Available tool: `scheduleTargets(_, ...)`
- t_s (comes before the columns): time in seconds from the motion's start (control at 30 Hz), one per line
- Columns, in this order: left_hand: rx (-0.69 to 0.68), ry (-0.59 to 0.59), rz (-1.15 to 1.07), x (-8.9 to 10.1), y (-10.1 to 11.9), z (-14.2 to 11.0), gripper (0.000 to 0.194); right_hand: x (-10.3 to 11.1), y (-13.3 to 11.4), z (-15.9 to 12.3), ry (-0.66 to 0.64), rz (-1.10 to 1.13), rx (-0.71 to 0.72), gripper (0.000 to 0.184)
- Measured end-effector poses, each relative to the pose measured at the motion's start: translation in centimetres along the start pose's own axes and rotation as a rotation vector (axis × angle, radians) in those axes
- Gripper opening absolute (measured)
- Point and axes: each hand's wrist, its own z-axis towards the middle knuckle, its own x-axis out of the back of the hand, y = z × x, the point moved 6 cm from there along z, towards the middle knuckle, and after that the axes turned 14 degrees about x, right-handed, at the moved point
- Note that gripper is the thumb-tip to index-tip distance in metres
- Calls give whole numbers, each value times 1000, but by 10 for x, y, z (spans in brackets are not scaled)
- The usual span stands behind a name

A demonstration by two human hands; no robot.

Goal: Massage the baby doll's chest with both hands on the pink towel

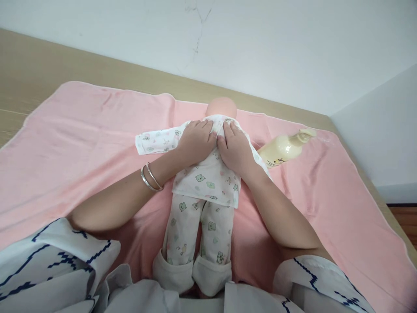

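Blanket (81, 143) pink — wooden table (29, 65), white wall (276, 39).

A light wooden bench (29, 65) carries a pink blanket (71, 143) spread flat. On the blanket lie a clothed doll (202, 195), lengthwise at centre, and a cream bottle (285, 150), on its side, right of the doll.

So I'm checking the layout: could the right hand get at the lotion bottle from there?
Probably yes: the right hand lies on the doll, and the bottle is beside it with only bare blanket between.
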Motion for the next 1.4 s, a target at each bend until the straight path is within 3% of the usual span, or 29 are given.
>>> scheduleTargets(0.23, -65, 12, -143, 12, 16, -17, 48, 6, -11, -1, -52, -83, 66, 60)
scheduleTargets(0.5, 113, -66, -171, 4, -14, 15, 21, 16, -51, -22, -44, -112, 124, 57)
scheduleTargets(0.6, 112, -51, -126, 4, -14, 13, 22, 20, -48, -20, -21, -59, 127, 51)
scheduleTargets(0.8, -41, 60, -83, 12, 12, -12, 35, 19, -16, -1, 1, 117, 105, 38)
scheduleTargets(0.97, -88, 4, -136, 11, 14, -11, 43, 10, -2, 3, 45, 131, 140, 47)
scheduleTargets(1.23, -35, -43, -189, 9, 4, 1, 37, 13, -20, -6, 12, -40, 134, 48)
scheduleTargets(1.4, 126, -73, -152, 6, -14, 12, 20, 20, -42, -18, -1, -77, 127, 49)
